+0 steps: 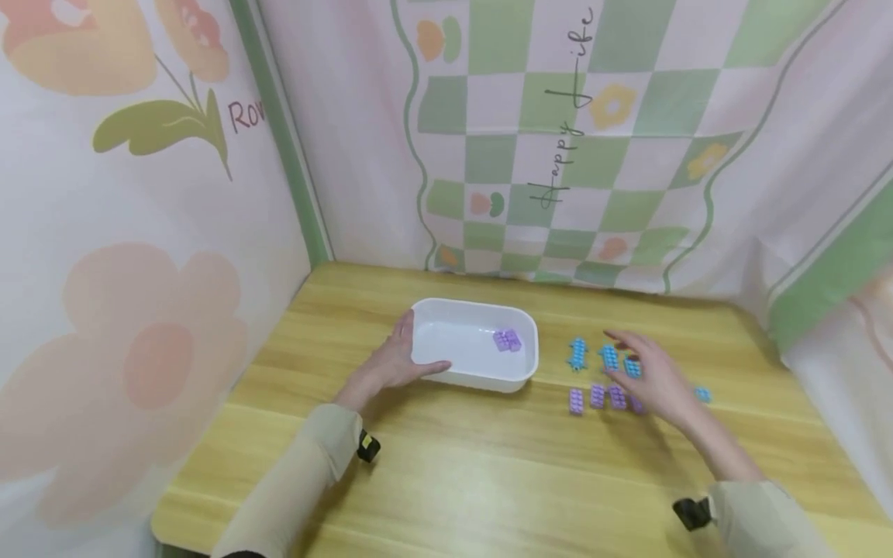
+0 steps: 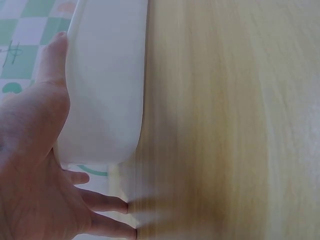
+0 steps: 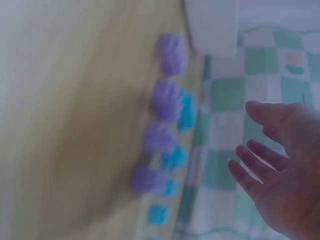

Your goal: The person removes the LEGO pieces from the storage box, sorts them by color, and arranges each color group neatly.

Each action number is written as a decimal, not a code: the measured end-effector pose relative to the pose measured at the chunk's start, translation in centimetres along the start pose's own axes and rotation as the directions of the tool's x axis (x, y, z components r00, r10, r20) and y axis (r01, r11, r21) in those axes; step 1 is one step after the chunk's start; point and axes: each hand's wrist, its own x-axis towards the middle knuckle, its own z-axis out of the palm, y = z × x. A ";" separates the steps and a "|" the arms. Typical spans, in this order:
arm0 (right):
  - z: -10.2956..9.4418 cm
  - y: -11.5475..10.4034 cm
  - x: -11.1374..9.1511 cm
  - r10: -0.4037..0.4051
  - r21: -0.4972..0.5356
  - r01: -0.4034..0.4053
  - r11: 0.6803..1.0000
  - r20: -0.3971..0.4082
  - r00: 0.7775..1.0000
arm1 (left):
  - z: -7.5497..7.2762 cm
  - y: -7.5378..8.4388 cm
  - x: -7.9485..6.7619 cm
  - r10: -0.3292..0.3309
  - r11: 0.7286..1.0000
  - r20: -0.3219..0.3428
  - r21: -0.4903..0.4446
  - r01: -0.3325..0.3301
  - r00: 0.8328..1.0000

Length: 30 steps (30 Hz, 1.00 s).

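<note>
A white rectangular plastic box stands on the table, with two purple building blocks inside near its right end. My left hand holds the box's left end, its thumb along the near side and its fingers around the end. The left wrist view shows that thumb along the rim and the lower fingers spread. Above the loose blocks, my right hand hovers with thumb and fingers apart, nothing between them. Beneath and beside it lie purple blocks in a row and blue studded blocks behind them.
The wooden table runs back to a curtain with green and white checks. A flowered curtain hangs along the left side. One blue block lies to the right of the right hand.
</note>
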 end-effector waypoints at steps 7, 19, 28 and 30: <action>3.3 -4.3 6.4 -0.061 0.088 0.052 0.995 0.096 0.994 | -0.2 -0.2 -0.1 -0.017 1.000 0.012 0.021 0.017 1.000; 9.7 -5.5 11.1 -0.110 0.083 0.096 0.992 0.178 0.978 | 0.2 -0.1 0.0 -0.005 1.000 0.013 0.009 0.005 1.000; 10.7 -6.2 11.7 -0.120 -0.131 0.160 0.978 0.270 0.955 | 0.3 -0.2 0.3 0.002 1.000 -0.001 0.008 -0.002 1.000; 10.9 -6.4 11.9 -0.123 -0.172 0.176 0.969 0.284 0.951 | 0.2 -0.2 0.3 -0.002 1.000 -0.004 0.003 0.002 1.000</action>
